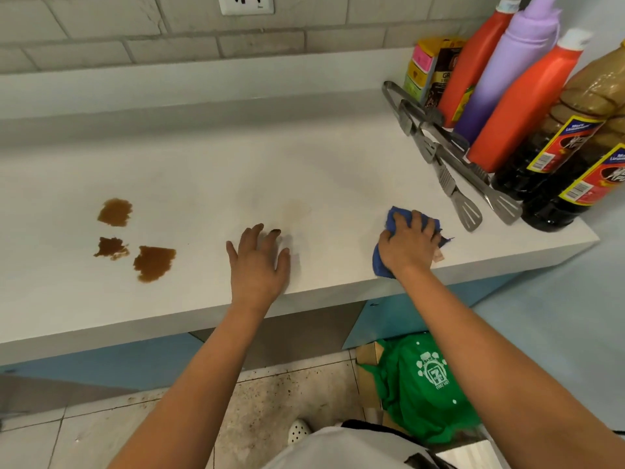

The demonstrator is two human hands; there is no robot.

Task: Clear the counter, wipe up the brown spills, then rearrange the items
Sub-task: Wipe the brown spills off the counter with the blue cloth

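Three brown spills lie on the left of the white counter (304,170): one upper (115,212), one lower left (110,247), one lower right (154,262). A faint brownish smear (297,211) shows mid-counter. My left hand (258,262) rests flat on the counter near its front edge, fingers spread. My right hand (407,245) grips a blue cloth (395,216) bunched under its curled fingers, pressed on the counter near the front right edge.
At the right end stand two orange bottles (517,103), a purple bottle (507,69), two dark sauce bottles (554,154), and boxes (429,69), with metal tongs (456,184) lying in front. A green bag (422,384) sits on the floor below.
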